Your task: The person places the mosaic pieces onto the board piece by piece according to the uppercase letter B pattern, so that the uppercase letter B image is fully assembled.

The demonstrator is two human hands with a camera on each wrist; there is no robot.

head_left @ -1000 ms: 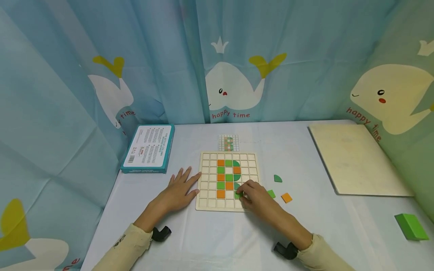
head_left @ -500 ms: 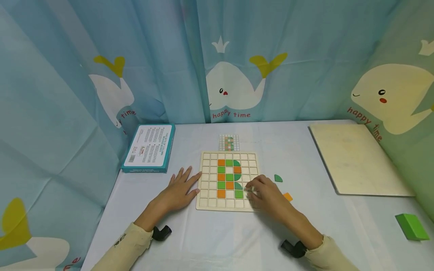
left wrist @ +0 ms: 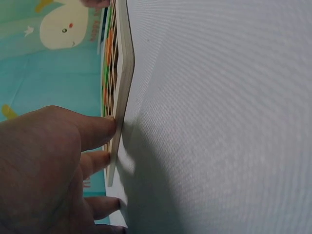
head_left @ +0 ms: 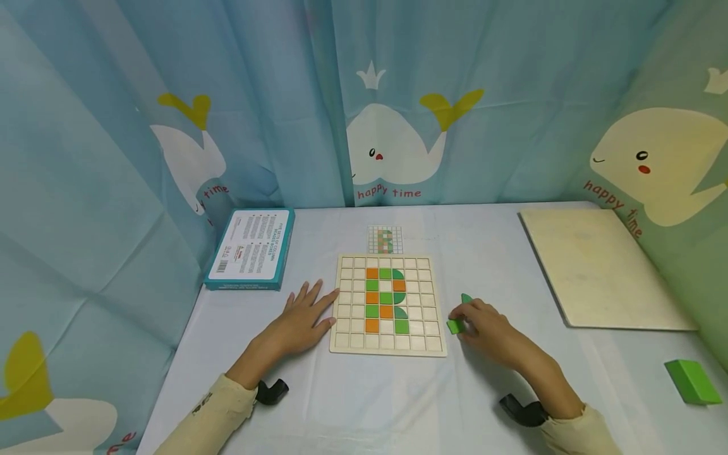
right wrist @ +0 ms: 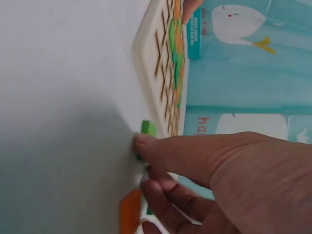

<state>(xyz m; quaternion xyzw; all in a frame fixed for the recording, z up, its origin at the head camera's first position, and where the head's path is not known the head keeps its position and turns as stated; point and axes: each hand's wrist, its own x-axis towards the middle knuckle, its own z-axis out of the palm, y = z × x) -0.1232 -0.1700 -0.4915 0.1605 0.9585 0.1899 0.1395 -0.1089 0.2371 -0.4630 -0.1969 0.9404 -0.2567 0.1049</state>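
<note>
A pale wooden grid board lies on the table, with orange, green and dark green tiles set in its cells. My left hand rests with spread fingers against the board's left edge; the left wrist view shows thumb and fingertip touching its rim. Right of the board, my right hand pinches a light green square tile, its thumb over the tile in the right wrist view. Behind those fingers a dark green quarter-circle tile partly shows. An orange tile lies under the right hand, hidden in the head view.
A small printed pattern card lies just beyond the board. At the back left is a teal-edged box; a large pale wooden panel lies at the right. A green block sits by the right edge, and curtains surround the table.
My right hand has left the green tile on the board and moved right to the loose tiles, where it now pinches the light green square. The left hand stays in place.
</note>
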